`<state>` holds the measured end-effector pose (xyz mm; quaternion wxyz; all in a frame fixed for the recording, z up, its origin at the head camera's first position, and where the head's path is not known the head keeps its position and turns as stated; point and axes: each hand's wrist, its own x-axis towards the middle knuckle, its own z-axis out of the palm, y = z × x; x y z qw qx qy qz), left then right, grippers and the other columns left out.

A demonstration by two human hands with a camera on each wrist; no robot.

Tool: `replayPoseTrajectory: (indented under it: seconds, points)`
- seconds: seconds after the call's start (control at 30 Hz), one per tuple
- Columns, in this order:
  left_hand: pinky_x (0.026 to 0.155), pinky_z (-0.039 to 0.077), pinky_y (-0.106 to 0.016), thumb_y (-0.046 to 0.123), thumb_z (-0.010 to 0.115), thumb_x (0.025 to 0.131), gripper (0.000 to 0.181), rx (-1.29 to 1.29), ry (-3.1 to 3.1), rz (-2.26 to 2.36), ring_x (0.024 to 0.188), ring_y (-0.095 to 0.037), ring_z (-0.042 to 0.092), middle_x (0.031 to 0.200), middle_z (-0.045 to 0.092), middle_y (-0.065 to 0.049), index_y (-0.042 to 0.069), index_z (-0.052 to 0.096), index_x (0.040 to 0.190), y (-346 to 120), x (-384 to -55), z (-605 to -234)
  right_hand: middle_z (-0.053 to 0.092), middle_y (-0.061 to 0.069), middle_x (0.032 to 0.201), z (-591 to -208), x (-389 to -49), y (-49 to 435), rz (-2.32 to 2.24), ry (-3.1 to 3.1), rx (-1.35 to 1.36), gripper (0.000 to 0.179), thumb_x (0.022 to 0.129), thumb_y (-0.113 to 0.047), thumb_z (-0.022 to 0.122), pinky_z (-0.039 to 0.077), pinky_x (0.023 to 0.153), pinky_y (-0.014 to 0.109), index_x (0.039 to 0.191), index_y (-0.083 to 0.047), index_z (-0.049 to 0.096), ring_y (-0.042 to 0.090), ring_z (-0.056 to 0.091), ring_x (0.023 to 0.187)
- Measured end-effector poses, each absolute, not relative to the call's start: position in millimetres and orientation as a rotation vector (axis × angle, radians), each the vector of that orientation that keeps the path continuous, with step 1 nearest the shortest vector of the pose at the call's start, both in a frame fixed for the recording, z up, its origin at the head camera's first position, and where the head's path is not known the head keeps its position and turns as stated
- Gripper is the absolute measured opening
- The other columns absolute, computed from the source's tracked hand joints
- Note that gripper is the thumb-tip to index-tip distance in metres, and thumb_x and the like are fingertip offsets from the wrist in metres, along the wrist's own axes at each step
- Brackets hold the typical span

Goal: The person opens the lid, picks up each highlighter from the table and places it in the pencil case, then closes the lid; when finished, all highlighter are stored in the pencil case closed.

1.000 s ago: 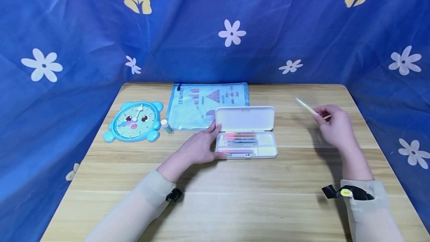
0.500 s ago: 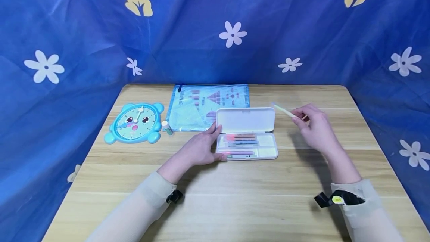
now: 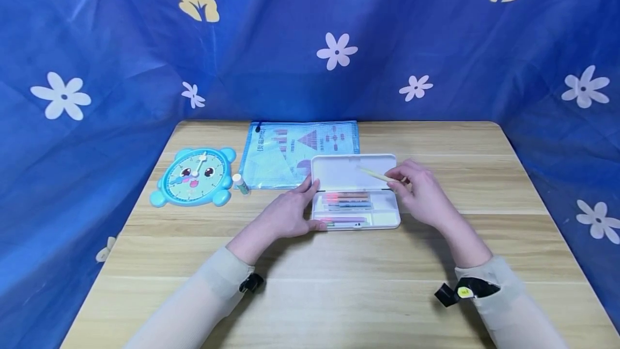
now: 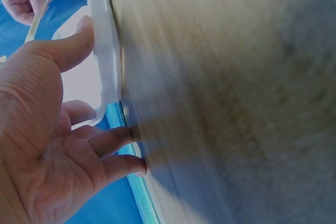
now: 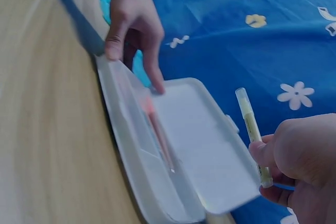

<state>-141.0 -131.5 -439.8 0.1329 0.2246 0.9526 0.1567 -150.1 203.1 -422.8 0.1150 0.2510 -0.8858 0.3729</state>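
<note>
A white pencil case (image 3: 387, 218) lies with its lid up on the table. Several pens (image 3: 349, 196) sit in its two compartments, toward the left end. My left hand (image 3: 286, 213) grips that left end, thumb at the front corner and forefinger by the hinge. Between thumb and fingers, my right hand (image 3: 420, 194) pinches a slim pale yellow marker (image 5: 252, 127) with a clear cap. The marker is in the air, its capped end pointing left, and overlaps the raised lid (image 5: 202, 140) in the head view. My right fingertips are close to the case's right hinge end.
A blue mesh zip pouch (image 3: 276, 160) lies behind the case, partly covered by the lid. To the left are a small glue stick (image 3: 240, 183) and a light blue toy clock (image 3: 196, 176). A blue flowered cloth (image 3: 271, 42) hangs behind the wooden table (image 3: 349, 295).
My right hand has carried the yellow marker leftward, from the right part of the table to the open case. My left hand keeps its hold on the case.
</note>
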Motion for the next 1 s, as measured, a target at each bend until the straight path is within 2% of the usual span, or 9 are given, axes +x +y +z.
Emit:
replayPoseTrajectory:
  seconds: [0.2, 0.67, 1.0]
  points:
    - [0.12, 0.036, -0.047, 0.062, 0.085, 0.082, 0.119, 0.658, 2.77, 0.458, 0.147, -0.043, 0.041, 0.173, 0.012, -0.018, 0.007, 0.022, 0.167, -131.4, -140.7, -439.7, 0.07, 0.001, 0.104, -431.0, -147.9, 185.3, 1.118, -2.635, 0.842, 0.015, 0.096, 0.002, 0.075, 0.055, 0.08, 0.041, 0.109, -0.005, 0.077, 0.018, 0.065, 0.092]
    - [0.12, 0.036, -0.048, 0.06, 0.086, 0.083, 0.118, 0.657, 2.775, 0.457, 0.146, -0.044, 0.043, 0.172, 0.013, -0.019, 0.007, 0.023, 0.167, -131.4, -140.9, -441.8, 0.068, 0.0, 0.104, -455.0, -138.5, 146.9, 1.059, -2.735, 1.065, 0.013, 0.098, -0.003, 0.074, 0.056, 0.09, 0.041, 0.111, -0.004, 0.076, 0.016, 0.064, 0.099]
    - [0.119, 0.037, -0.049, 0.061, 0.084, 0.084, 0.116, 0.653, 2.771, 0.463, 0.146, -0.044, 0.043, 0.173, 0.013, -0.018, 0.008, 0.023, 0.167, -130.5, -140.6, -440.1, 0.067, -0.001, 0.102, -469.2, -138.6, 142.1, 1.0, -2.728, 1.147, 0.008, 0.098, -0.006, 0.075, 0.056, 0.089, 0.04, 0.106, -0.008, 0.076, 0.016, 0.064, 0.099]
